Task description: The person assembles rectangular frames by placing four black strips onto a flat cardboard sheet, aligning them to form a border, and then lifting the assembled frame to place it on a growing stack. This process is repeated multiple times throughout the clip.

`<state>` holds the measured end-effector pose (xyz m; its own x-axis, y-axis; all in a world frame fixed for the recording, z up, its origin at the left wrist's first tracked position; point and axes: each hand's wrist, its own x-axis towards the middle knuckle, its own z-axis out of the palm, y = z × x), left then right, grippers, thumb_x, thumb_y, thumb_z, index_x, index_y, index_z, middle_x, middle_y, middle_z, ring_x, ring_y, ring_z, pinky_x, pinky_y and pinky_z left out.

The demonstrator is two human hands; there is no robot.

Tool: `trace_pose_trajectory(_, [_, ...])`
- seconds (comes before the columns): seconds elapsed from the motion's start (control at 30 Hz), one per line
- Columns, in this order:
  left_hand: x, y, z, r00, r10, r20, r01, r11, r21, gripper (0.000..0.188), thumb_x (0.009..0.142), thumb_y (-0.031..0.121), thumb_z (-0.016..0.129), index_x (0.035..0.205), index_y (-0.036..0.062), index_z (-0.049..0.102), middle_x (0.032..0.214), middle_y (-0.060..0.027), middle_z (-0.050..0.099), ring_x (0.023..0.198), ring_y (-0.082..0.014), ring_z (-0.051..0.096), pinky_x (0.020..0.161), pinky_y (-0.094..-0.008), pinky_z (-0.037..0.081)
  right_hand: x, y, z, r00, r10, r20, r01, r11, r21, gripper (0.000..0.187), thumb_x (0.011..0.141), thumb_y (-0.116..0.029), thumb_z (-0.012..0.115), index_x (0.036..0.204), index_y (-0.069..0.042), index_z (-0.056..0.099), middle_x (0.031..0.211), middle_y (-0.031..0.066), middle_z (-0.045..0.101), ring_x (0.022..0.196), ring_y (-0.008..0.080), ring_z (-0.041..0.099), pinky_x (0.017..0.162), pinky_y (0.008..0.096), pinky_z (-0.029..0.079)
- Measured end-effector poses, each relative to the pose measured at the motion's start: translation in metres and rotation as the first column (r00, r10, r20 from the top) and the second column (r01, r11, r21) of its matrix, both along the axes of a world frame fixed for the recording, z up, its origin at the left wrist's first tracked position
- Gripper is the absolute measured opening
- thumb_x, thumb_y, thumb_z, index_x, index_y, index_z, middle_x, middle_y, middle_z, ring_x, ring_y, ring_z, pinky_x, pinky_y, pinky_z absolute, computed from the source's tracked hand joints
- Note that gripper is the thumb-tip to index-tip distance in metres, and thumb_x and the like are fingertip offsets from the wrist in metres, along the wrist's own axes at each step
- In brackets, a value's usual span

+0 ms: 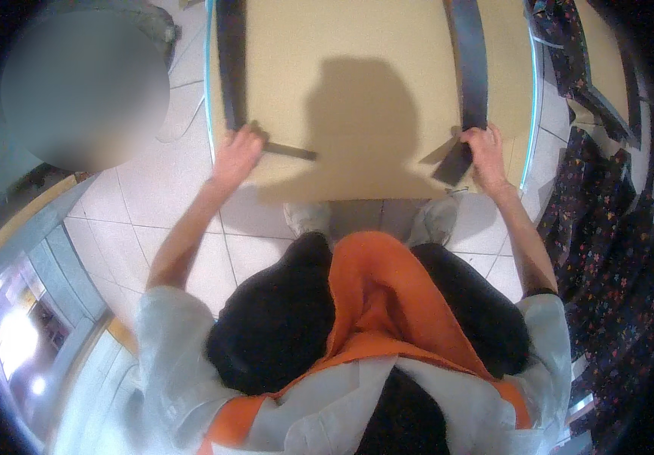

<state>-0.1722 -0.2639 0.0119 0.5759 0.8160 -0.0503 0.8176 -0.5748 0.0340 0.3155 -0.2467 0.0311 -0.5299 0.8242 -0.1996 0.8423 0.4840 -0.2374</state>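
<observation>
The left hand's fingers (251,132) are bent closed over the lower part of the left strap (231,64), gripping it; how the thumb sits is hard to make out. The strap runs away from these fingers, up to the far edge of the view, flat and dark. A short dark strip (290,151) points rightward from just beside the left hand (239,158); whether it belongs to the strap cannot be told.

The right hand (486,158) grasps the right strap (470,68), its fingers curled over it. Most of this strap stretches away beyond the fingers, while its loose end (454,165) sticks out below them, slanting down and left. A shadow falls just left of that hand.

Both straps lie over a tan board (357,34), one near each side, well apart. Blue edging (531,129) follows the board's sides. The head's shadow falls on the middle. Past the near edge come two pale shoes (433,220) on a tiled floor (175,201), then an orange apron (372,273) between dark-clad knees. Patterned cloth (600,235) hangs at the far right.
</observation>
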Motion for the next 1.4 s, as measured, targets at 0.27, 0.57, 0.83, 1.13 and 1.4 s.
trace_pose_trajectory(0.27, [0.063, 0.029, 0.011, 0.987, -0.138, 0.084, 0.144, 0.986, -0.082, 0.015, 0.073, 0.018, 0.058, 0.077, 0.0073, 0.049, 0.074, -0.0087, 0.052, 0.077, -0.0244, 0.052, 0.081, -0.0372, 0.039, -0.015, 0.036, 0.002, 0.984, 0.133, 0.122, -0.148, 0.982, 0.119, 0.024, 0.074, -0.007, 0.05, 0.098, -0.01, 0.05, 0.086, 0.0064, 0.055, 0.089, 0.0217, 0.053, 0.092, 0.0404, 0.034])
trace_pose_trajectory(0.57, [0.143, 0.042, -0.026, 0.918, -0.345, 0.197, 0.37, 0.923, -0.103, 0.038, 0.078, 0.008, 0.046, 0.115, 0.0166, 0.048, 0.079, -0.0066, 0.051, 0.068, -0.021, 0.055, 0.056, -0.0322, 0.048, -0.011, 0.039, -0.014, 0.89, 0.454, 0.04, -0.456, 0.885, 0.092, 0.022, 0.076, -0.013, 0.046, 0.098, -0.009, 0.047, 0.092, 0.0053, 0.053, 0.091, 0.0215, 0.052, 0.08, 0.033, 0.043])
trace_pose_trajectory(0.83, [0.182, 0.052, -0.029, 0.877, -0.444, 0.185, 0.472, 0.869, -0.151, 0.069, 0.08, 0.003, 0.041, 0.135, 0.0405, 0.024, 0.072, -0.0053, 0.044, 0.049, -0.017, 0.046, 0.043, -0.0284, 0.041, -0.034, 0.034, -0.01, 0.915, 0.403, -0.01, -0.403, 0.915, -0.002, 0.022, 0.075, -0.011, 0.047, 0.097, -0.008, 0.048, 0.095, 0.0075, 0.053, 0.093, 0.022, 0.052, 0.081, 0.0327, 0.043])
trace_pose_trajectory(1.13, [0.197, 0.053, -0.033, 0.867, -0.435, 0.244, 0.459, 0.887, -0.053, 0.066, 0.081, 0.003, 0.04, 0.134, 0.0396, 0.026, 0.074, -0.0052, 0.041, 0.041, -0.0147, 0.045, 0.037, -0.0266, 0.04, -0.027, 0.017, 0.02, 0.983, 0.016, -0.182, 0.003, 0.995, 0.104, 0.026, 0.079, -0.022, 0.055, 0.097, -0.004, 0.052, 0.098, 0.0106, 0.055, 0.096, 0.0245, 0.051, 0.081, 0.0339, 0.042])
trace_pose_trajectory(1.4, [0.202, 0.063, -0.013, 0.883, -0.408, 0.231, 0.463, 0.84, -0.284, 0.065, 0.081, 0.003, 0.041, 0.133, 0.0387, 0.027, 0.082, -0.0124, 0.044, 0.048, -0.0249, 0.055, 0.045, -0.0351, 0.05, 0.006, -0.14, -0.026, -0.24, -0.968, -0.077, 0.495, -0.054, -0.867, 0.033, 0.085, -0.034, 0.054, 0.097, -0.003, 0.053, 0.08, 0.0036, 0.054, 0.069, 0.0108, 0.049, 0.059, 0.0269, 0.042])
